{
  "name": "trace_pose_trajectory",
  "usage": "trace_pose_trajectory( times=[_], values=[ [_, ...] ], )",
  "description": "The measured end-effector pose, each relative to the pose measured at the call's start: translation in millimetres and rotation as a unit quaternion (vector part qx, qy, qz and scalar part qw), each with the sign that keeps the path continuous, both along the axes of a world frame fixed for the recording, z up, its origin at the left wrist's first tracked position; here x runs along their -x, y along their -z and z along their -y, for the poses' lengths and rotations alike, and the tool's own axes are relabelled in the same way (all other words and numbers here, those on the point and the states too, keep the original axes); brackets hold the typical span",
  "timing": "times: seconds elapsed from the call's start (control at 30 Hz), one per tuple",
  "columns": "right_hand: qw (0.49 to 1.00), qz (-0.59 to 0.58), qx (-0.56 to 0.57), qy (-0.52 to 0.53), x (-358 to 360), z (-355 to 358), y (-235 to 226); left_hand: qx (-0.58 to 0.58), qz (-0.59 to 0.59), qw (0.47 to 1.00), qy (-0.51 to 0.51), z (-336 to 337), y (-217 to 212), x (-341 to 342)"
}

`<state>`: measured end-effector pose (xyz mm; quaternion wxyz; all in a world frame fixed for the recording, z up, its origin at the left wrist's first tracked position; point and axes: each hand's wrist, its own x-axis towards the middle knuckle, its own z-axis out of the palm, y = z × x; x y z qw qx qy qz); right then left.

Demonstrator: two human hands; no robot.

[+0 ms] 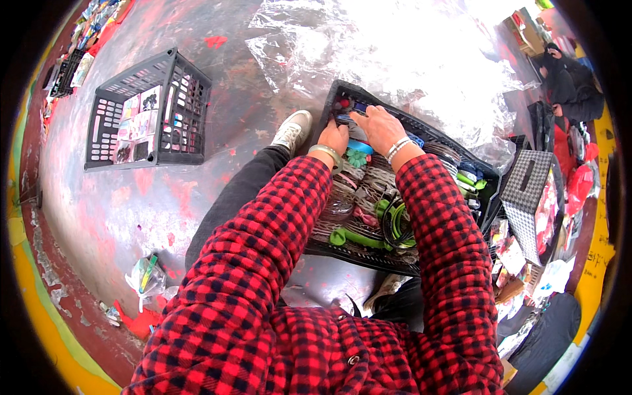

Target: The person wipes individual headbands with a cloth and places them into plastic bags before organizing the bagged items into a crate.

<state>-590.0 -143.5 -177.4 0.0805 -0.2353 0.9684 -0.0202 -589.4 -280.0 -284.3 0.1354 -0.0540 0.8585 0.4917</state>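
A black plastic crate (447,135) stands on the floor between my feet, packed with rows of small goods. My left hand (334,137) reaches into its far left corner, fingers bent down among the things there. Close beside it, my right hand (382,130) curls over the same corner with its fingers drawn together. What either hand grips is too small or hidden to make out. Just below them lie a bright blue band (360,147) and a teal flower-shaped piece (357,158). Toward the crate's near side are black and green loops (395,224) and a green strip (359,239).
Another black crate (186,112), holding small packages, stands on the left. Clear plastic sheeting (309,39) covers the floor ahead. A houndstooth box (526,174) and piled goods flank the right, where a person in dark clothes (573,85) sits. A plastic bag (146,280) lies lower left.
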Motion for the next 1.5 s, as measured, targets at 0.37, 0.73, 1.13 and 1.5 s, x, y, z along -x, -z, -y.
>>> trace_pose_trajectory(
  times=[0.37, 0.73, 1.13, 1.5],
  values=[
    [1.0, -0.009, 0.016, 0.007, -1, 12, 11, 0.042, 0.076, 0.996, -0.037, -17, -24, -14],
    [1.0, 0.02, 0.002, 0.002, 4, 17, 4, 0.018, -0.079, 0.99, -0.116, -25, -12, -24],
    [0.999, 0.043, 0.003, -0.002, 18, 35, 24, -0.051, -0.003, 0.99, -0.132, -21, -16, -19],
    [0.991, -0.005, 0.135, -0.015, 38, 16, 43, -0.036, -0.082, 0.985, -0.146, -23, -7, -29]
  ],
)
